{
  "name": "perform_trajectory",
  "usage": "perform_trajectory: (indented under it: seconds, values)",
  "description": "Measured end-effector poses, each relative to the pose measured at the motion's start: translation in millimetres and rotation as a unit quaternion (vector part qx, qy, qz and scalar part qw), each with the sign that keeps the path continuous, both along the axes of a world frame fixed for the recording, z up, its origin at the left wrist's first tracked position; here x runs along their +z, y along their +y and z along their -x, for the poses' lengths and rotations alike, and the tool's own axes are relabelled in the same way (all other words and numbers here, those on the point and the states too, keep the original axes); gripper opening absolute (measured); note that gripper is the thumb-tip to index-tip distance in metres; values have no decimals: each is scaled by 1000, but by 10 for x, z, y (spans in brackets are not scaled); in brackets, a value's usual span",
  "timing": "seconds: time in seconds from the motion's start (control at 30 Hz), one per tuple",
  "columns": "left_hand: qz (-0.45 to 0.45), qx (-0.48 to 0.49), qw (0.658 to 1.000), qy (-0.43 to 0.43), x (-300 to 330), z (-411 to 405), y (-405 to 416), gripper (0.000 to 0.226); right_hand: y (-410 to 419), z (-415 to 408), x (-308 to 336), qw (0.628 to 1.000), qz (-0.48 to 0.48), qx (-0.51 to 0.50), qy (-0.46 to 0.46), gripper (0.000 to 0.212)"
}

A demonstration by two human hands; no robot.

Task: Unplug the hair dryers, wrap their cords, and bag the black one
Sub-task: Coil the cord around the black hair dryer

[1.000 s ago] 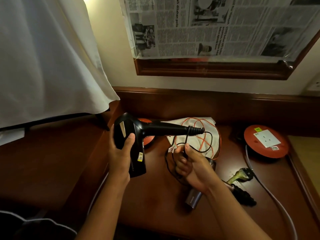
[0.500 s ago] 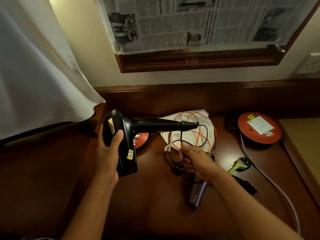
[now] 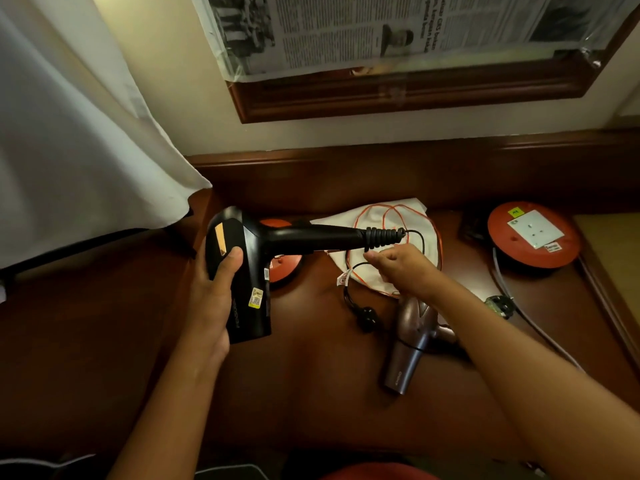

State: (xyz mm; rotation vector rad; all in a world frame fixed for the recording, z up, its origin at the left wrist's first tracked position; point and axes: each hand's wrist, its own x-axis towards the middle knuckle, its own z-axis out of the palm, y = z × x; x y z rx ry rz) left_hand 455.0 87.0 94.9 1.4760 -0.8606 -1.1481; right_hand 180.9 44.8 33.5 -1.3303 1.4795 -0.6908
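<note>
Far left, a white cloth (image 3: 79,126) is hanging in soft folds over the edge of the dark, polished wooden desk (image 3: 311,393). Next in, the left hand (image 3: 211,299) is gripping the black hair dryer (image 3: 242,271) by its boxy matte barrel, thumb pressed on the upper face just below a glossy copper-coloured strip, fingers curling round underneath. The dryer is being held above the desk, its slim handle pointing right and ending in a ribbed rubber collar (image 3: 384,236). Behind that handle, a round orange disc (image 3: 284,268) is lying flat on the wood, partly hidden.

Moving along, the thin black cord (image 3: 420,239) is looping out of the collar and down to the right hand (image 3: 405,268), which is pinching it between curled fingertips just below the collar. Below the hand the cord is trailing past a small white tag (image 3: 344,279) to the chunky black plug (image 3: 367,315) resting on the desk. Under the hand, a crumpled white cloth bag (image 3: 372,216) with a thin orange drawstring is lying flat. Near it, the second hair dryer (image 3: 408,348), smooth metallic brown, is lying on the desk, partly under the right forearm.

Further right, a grey plug (image 3: 498,304) and its pale cable are lying by a round orange reel (image 3: 533,237) with a white square socket face. Above, newspaper (image 3: 398,26) under clear film is covering a wood-framed panel.
</note>
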Motion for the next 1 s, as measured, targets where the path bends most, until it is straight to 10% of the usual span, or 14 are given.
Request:
perform_trajectory:
  seconds: [0.47, 1.0]
  values:
    - [32, -47, 998, -8, 61, -83, 81, 69, -386, 145, 490, 991, 95, 69, 61, 17]
    - [64, -47, 996, -40, -2, -88, 101, 58, -457, 95, 967, 965, 210, 80, 137, 12]
